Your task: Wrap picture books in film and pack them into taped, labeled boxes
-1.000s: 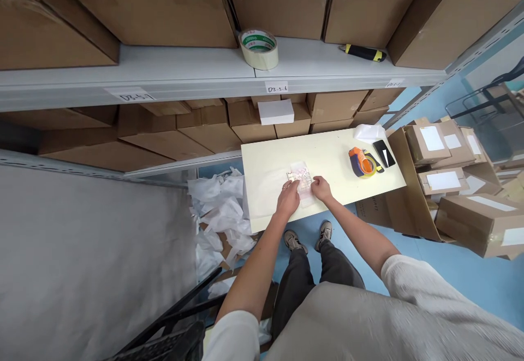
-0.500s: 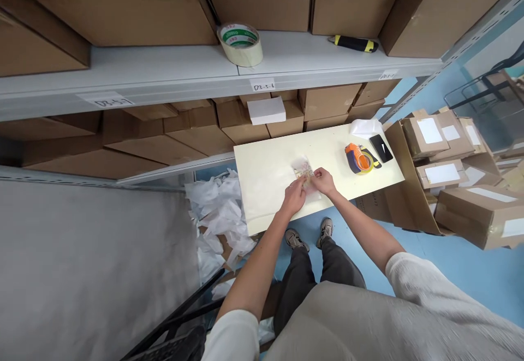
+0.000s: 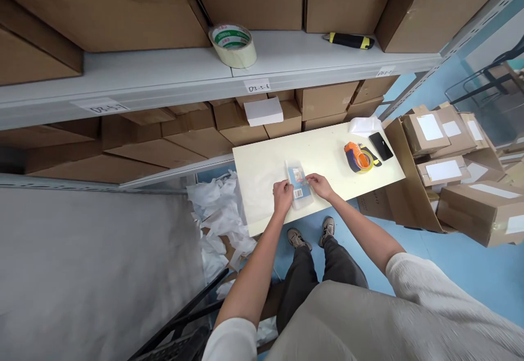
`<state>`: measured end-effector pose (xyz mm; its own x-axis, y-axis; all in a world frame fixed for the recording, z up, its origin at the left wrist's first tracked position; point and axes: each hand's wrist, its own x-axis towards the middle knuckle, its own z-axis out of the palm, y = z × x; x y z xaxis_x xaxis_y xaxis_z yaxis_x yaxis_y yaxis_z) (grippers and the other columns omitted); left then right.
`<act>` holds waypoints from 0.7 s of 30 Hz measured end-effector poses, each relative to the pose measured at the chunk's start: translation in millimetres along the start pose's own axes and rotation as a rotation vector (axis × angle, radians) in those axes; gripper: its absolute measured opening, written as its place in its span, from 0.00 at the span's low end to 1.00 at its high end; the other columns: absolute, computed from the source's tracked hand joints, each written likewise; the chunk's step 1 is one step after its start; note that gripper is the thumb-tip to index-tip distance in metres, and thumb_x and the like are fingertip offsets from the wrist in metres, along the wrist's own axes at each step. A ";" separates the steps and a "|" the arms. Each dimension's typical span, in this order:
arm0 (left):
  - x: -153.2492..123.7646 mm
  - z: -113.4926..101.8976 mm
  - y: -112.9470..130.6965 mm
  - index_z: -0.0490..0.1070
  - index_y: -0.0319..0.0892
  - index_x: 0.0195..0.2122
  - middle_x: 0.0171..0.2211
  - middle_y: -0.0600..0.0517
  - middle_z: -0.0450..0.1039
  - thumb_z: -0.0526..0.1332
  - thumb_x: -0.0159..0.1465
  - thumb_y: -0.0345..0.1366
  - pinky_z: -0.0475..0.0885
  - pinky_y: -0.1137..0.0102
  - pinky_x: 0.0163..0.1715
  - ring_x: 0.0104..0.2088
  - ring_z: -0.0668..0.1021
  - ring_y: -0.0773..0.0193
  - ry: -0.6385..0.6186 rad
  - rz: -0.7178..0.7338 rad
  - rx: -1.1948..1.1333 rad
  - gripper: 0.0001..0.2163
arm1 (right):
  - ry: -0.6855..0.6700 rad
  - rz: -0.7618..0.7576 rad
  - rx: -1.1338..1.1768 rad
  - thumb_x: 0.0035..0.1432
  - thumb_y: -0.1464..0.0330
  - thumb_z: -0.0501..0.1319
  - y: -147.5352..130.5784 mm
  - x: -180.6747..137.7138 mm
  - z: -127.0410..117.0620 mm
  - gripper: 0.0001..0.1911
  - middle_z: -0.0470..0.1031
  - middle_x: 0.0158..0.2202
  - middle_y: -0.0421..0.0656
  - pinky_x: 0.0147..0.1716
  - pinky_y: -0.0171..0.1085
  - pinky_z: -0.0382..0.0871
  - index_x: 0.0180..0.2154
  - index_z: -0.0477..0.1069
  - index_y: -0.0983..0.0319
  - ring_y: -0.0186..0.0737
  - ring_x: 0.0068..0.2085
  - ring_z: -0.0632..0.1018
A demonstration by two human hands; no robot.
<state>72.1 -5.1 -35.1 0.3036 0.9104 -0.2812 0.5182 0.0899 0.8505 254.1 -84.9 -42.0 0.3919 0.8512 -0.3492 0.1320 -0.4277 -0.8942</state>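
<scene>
1. Blue printed packet (image 3: 297,176) in clear plastic: over cream tabletop (image 3: 258,167), between both hands; surface contact unclear.
2. Left hand (image 3: 283,194): fingers curled, gripping packet's left edge.
3. Right hand (image 3: 320,185): pinching right edge.
4. Orange tape dispenser (image 3: 351,150): farther right, near smartphone (image 3: 380,146).

Packet (image 3: 302,182) now showing a blue face with a white label (image 3: 298,193), pinkish patterned face gone from view, left hand (image 3: 282,193) shifted off its top to the nine o'clock edge, right hand (image 3: 320,185) now farther from it, toward three o'clock
</scene>
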 end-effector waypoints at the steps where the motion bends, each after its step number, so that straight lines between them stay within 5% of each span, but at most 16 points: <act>1: 0.8 -3.3 -6.1 0.77 0.47 0.35 0.38 0.48 0.78 0.57 0.63 0.34 0.74 0.61 0.55 0.50 0.79 0.53 -0.005 -0.024 0.026 0.08 | 0.041 0.026 -0.042 0.61 0.63 0.60 5.9 1.6 3.6 0.13 0.82 0.47 0.44 0.53 0.44 0.76 0.45 0.78 0.58 0.43 0.46 0.81; 4: 2.7 -7.4 -18.1 0.77 0.47 0.35 0.32 0.51 0.77 0.55 0.63 0.33 0.74 0.63 0.47 0.43 0.80 0.53 -0.060 -0.106 0.031 0.10 | 0.093 0.066 -0.116 0.60 0.66 0.59 19.3 4.0 11.7 0.15 0.81 0.48 0.45 0.53 0.45 0.77 0.49 0.77 0.58 0.42 0.45 0.81; 10: 1.7 -1.7 -21.9 0.74 0.45 0.53 0.40 0.50 0.81 0.60 0.63 0.32 0.75 0.64 0.48 0.43 0.83 0.55 0.042 -0.232 0.005 0.16 | 0.102 0.069 -0.145 0.60 0.66 0.59 26.3 5.1 18.1 0.19 0.81 0.45 0.43 0.53 0.45 0.77 0.52 0.75 0.57 0.42 0.42 0.81; 21: -10.7 29.1 -12.3 0.72 0.46 0.57 0.56 0.44 0.80 0.64 0.62 0.29 0.77 0.59 0.57 0.55 0.83 0.56 -0.152 -0.014 -0.203 0.21 | 0.228 0.086 -0.157 0.56 0.66 0.60 24.8 11.6 -20.9 0.19 0.80 0.47 0.46 0.54 0.46 0.77 0.50 0.75 0.59 0.43 0.44 0.80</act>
<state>85.8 -27.7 -55.5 0.4226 0.8385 -0.3439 0.3563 0.1952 0.9138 281.0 -92.1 -62.4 0.6003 0.7267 -0.3341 0.2214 -0.5524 -0.8037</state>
